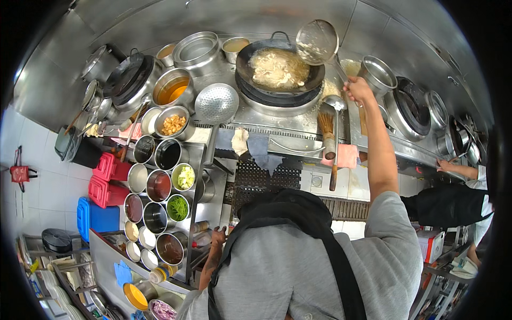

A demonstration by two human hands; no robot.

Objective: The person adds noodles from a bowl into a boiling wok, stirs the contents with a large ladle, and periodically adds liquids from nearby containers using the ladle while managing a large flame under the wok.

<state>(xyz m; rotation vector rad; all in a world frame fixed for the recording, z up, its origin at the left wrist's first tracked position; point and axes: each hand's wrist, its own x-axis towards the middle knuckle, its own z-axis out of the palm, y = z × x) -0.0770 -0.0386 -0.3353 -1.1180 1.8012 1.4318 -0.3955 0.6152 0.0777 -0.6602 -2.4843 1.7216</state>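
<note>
My right hand (359, 91) grips the handle of a wire-mesh strainer (317, 42), its round basket tilted over the right rim of a wok (245, 60). Pale pieces cling to the mesh. In the wok, light-coloured pieces of food (278, 68) fry in bubbling oil. My left hand (218, 237) is low beside the side counter, close to its lower shelf; whether it holds anything is not clear. A perforated skimmer (217, 103) lies left of the wok, its handle towards me. A ladle (335, 103) and a bamboo wok brush (326, 126) rest right of the wok.
Steel pots of sauces (159, 185), chopped vegetables (185, 177) and green shreds (178, 208) crowd the left counter. A pot of orange liquid (172, 90) and a bowl of browned pieces (173, 125) stand beyond. Another person (448, 204) works at the right.
</note>
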